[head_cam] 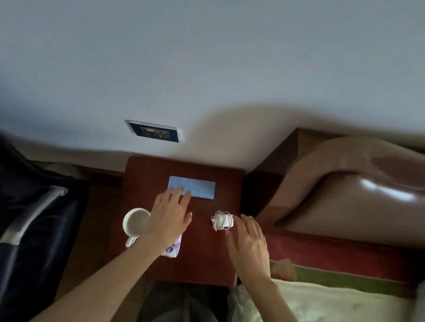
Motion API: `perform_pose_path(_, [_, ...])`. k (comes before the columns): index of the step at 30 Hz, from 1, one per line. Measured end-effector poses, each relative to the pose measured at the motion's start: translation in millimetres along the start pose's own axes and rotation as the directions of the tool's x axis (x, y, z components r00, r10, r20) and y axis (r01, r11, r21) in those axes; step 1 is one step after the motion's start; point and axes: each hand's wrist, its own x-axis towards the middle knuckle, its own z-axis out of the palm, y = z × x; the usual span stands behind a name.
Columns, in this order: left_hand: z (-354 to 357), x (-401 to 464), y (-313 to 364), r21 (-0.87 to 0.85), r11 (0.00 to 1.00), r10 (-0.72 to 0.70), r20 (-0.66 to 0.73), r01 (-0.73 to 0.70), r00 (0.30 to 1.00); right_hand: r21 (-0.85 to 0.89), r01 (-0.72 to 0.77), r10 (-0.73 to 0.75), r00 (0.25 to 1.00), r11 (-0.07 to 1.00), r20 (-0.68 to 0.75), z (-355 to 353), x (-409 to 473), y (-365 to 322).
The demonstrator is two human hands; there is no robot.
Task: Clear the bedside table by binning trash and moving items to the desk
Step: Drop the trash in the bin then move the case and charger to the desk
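Note:
A dark red wooden bedside table (pixel 199 256) stands against the wall. On it lie a flat blue folded paper (pixel 199 188) at the back, a white mug (pixel 135 222) at the left, and a white charger wrapped in its cable (pixel 222 220) at the right. A white printed packet (pixel 174 249) peeks out from under my left wrist. My left hand (pixel 170 216) hovers open over the table's middle, fingertips at the blue paper's near edge. Just right of the charger, my right hand (pixel 248 245) is open with fingers spread, holding nothing.
A bed with a padded brown headboard (pixel 343 196) and pale bedding (pixel 321 316) lies on the right. A dark suitcase with a grey handle (pixel 31 215) stands on the left. A blue wall socket (pixel 154 131) sits above the table.

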Motion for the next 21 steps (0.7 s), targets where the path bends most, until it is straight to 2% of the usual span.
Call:
perform_pose_path(7, [74, 89, -25, -0.016, 0.991, 0.134, -0.016, -0.134, 0.991, 0.029, -0.086, 0.087, 0.996, 0.996, -0.028, 69, 18, 21])
perform_pose_path(13, [124, 117, -42, -0.038, 0.97, 0.243, 0.041, -0.242, 0.969, 0.07, -0.162, 0.167, 0.984, 0.984, -0.068, 117, 27, 37])
perform_pose_path(21, [135, 117, -57, -0.155, 0.947, 0.267, -0.11, -0.282, 0.957, 0.096, -0.247, 0.256, 0.963, 0.964, -0.089, 134, 21, 38])
